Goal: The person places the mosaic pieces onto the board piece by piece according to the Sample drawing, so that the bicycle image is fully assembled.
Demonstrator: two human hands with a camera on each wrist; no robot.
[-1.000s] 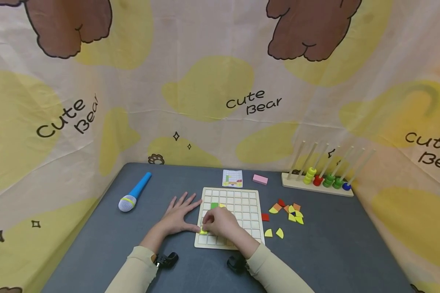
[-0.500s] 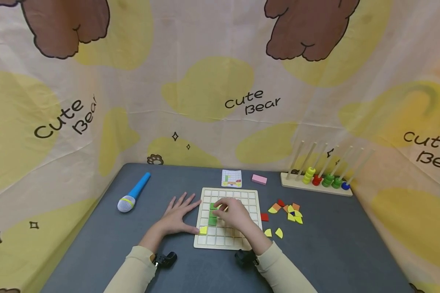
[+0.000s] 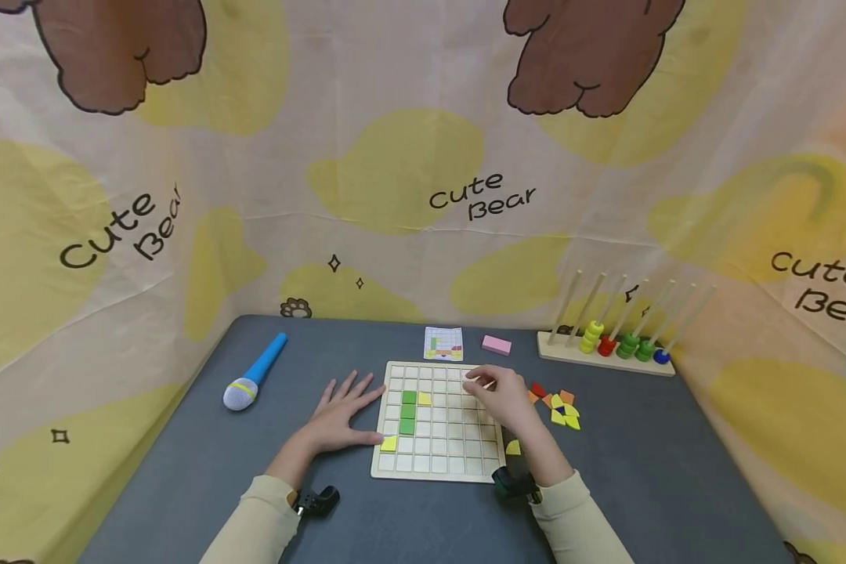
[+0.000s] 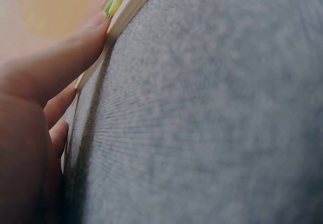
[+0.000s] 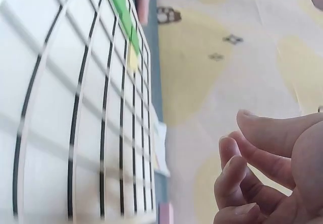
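Observation:
A pale wooden grid board lies on the dark table. Several green squares form a column on its left part, with a yellow piece beside the top one. Another yellow piece sits near the lower left edge. My left hand lies with fingers spread at the board's left edge, its thumb tip touching the edge by that lower yellow piece. Over the board's right side hovers my right hand; in the right wrist view its fingers are loosely bent, the thumb apart, and nothing is held.
Loose coloured pieces lie right of the board, some hidden by the right hand. Behind it are a pattern card and a pink block. A peg abacus stands back right; a blue toy microphone lies left.
My right hand has left the board's lower left, rising over the green column and then moving to the right side. The green and yellow pieces are uncovered. The left hand stays put.

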